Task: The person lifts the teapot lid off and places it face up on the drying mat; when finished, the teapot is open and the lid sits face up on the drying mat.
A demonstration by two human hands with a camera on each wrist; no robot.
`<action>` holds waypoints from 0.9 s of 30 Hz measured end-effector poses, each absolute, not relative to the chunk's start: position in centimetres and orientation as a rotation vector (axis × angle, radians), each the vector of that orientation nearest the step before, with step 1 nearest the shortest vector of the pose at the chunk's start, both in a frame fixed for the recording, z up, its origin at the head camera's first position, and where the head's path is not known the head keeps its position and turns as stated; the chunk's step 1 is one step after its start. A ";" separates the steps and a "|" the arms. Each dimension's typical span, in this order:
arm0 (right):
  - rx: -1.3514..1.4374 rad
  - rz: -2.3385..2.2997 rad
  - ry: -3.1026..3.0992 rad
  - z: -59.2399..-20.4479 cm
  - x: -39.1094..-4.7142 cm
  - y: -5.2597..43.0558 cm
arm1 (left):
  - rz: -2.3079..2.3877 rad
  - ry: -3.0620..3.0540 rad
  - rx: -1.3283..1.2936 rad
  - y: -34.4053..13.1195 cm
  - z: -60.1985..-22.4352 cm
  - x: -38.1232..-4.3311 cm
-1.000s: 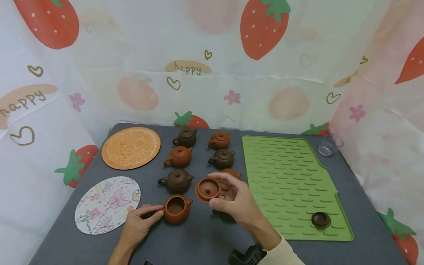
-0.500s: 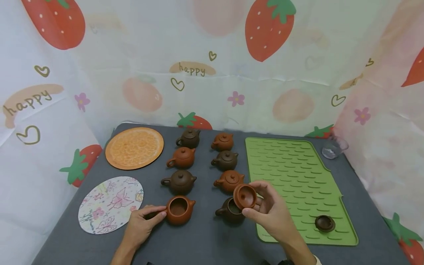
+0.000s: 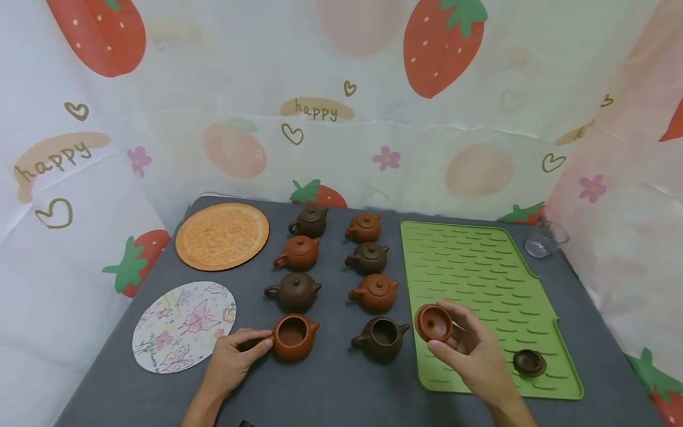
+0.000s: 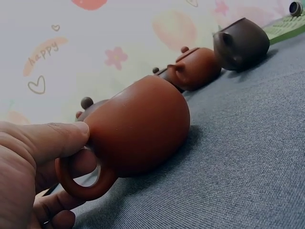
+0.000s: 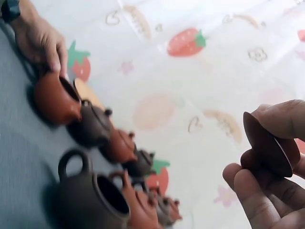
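My left hand (image 3: 229, 359) pinches the handle of a reddish-brown clay teapot (image 3: 292, 354), which stands lidless on the cloth with its spout to the right. In the left wrist view, thumb and fingers close on the looped handle (image 4: 86, 192). Held up over the green mat's near left part is a matching reddish lid (image 3: 433, 323), gripped at its edge by my right hand (image 3: 480, 353). The lid's hollow side faces the head camera. Just left of it stands a dark brown teapot (image 3: 375, 350) without its lid. A dark lid (image 3: 529, 363) lies hollow side up on the mat.
Several lidded teapots, reddish (image 3: 376, 295) and dark (image 3: 296, 293), stand in two columns behind. The green ribbed mat (image 3: 459, 261) covers the right side. A clear glass pitcher (image 3: 539, 243) stands at back right; an orange round mat (image 3: 221, 236) and a butterfly-print oval mat (image 3: 181, 326) lie left.
My right hand has carried the reddish lid rightward, past the dark open teapot to over the green mat. The left hand keeps its grip on the reddish teapot's handle. The head view has shifted slightly.
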State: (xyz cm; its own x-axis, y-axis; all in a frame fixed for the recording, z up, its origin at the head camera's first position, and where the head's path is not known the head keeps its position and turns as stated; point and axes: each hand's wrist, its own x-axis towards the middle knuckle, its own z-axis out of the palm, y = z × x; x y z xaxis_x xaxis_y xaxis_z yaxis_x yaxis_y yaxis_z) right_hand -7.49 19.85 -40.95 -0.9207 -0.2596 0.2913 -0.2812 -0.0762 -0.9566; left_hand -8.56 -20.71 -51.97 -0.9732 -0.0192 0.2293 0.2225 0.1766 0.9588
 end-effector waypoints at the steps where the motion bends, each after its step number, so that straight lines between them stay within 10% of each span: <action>1: 0.595 2.177 -2.141 -41.1 -7.4 20.2 | -1.884 -2.265 -0.209 -20.7 -52.0 -8.6; 27: 0.051 1.682 -2.578 -46.4 -5.9 26.5 | -1.897 -2.269 -0.152 -20.7 -52.3 -8.5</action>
State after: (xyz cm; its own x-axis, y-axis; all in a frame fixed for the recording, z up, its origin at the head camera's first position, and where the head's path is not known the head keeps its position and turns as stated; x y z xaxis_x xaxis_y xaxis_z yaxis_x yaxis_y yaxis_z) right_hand -5.88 26.51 -46.36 -0.9975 0.0062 0.0707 -0.0622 0.4033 -0.9130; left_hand -8.48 -20.71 -52.26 -0.9786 -0.0365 0.2023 0.1926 0.1809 0.9645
